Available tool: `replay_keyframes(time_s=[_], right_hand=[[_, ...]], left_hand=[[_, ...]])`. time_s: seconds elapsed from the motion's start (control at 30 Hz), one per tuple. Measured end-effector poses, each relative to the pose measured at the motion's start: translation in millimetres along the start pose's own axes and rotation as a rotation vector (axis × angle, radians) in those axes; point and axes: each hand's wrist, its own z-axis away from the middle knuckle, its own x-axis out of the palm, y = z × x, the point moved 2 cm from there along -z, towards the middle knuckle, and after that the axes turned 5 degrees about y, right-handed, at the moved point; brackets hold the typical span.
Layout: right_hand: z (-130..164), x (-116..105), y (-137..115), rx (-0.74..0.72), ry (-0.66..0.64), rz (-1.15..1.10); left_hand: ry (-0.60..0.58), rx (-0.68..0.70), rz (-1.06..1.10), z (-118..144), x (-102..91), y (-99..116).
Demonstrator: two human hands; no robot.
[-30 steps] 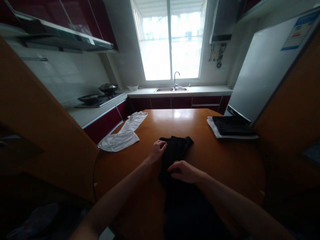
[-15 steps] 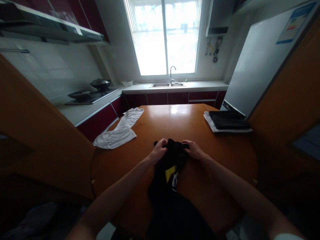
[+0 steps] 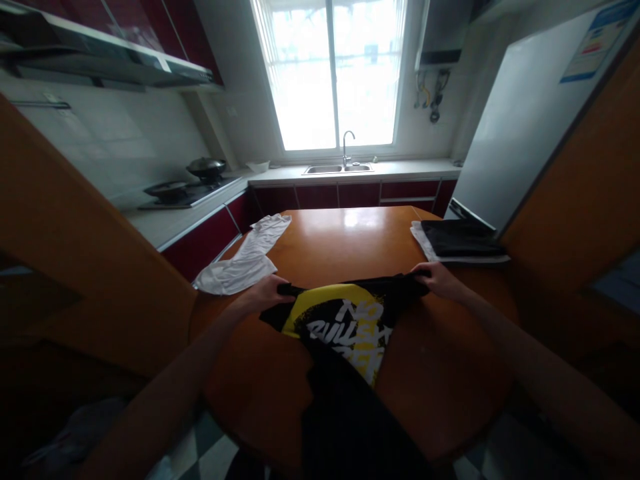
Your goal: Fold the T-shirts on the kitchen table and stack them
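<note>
Left hand (image 3: 267, 293) clenching left edge of black printed shirt (image 3: 345, 323), fingers curling around fabric. Right hand (image 3: 440, 279) gripping right edge. Shirt stretching between both hands over near part of bench (image 3: 345, 240), yellow-white print facing up, lower part hanging off near edge. White garment (image 3: 245, 263) lying far left; folded dark stack (image 3: 463, 240) sitting far right.

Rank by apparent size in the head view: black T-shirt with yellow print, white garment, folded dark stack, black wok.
1. Black T-shirt with yellow print, nearest the camera, so partly inflated; left hand and right hand grip it.
2. White garment.
3. Folded dark stack, close to the white garment.
4. Black wok, farthest away.
</note>
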Motion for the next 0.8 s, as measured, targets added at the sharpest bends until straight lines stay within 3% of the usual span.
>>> replay_keyframes(time_s=[0.07, 0.17, 0.33, 0.43, 0.53, 0.6, 0.63, 0.67, 0.8], right_hand=[[6.6, -4.9, -9.1, -0.005, -0.147, -0.116], [11.6, -10.9, -15.0, 0.049, -0.254, -0.234], [9.1, -15.5, -4.1, 0.224, -0.27, -0.35], [7.6, -16.2, 2.9, 0.301, -0.42, -0.313], [-8.5, -16.5, 2.0, 0.354, -0.57, -0.078], [-38.5, -20.6, -6.3, 0.346, -0.511, 0.106], [-59.0, -24.8, -13.6, 0.329, -0.459, 0.148], [-83.2, -33.1, -23.7, 0.246, -0.284, 0.237], [-173.5, -88.3, -76.1, 0.085, 0.177, 0.314]], left_hand=[[-0.12, -0.004, -0.045, -1.4, -1.5, 2.4], [-0.241, -0.003, -0.042, -3.6, -8.1, 11.1], [-0.395, -0.101, 0.377, -2.6, -8.7, 22.3], [-0.415, -0.149, 0.512, -9.2, -3.0, 13.2], [-0.417, -0.046, 0.324, -39.6, -3.1, 5.4], [-0.304, 0.032, 0.113, -74.6, -14.7, 11.0], [-0.186, 0.057, 0.015, -94.5, -25.9, 18.2], [-0.024, 0.063, -0.09, -114.3, -41.1, 28.1], [0.486, 0.1, -0.179, -171.8, -124.3, 85.0]])
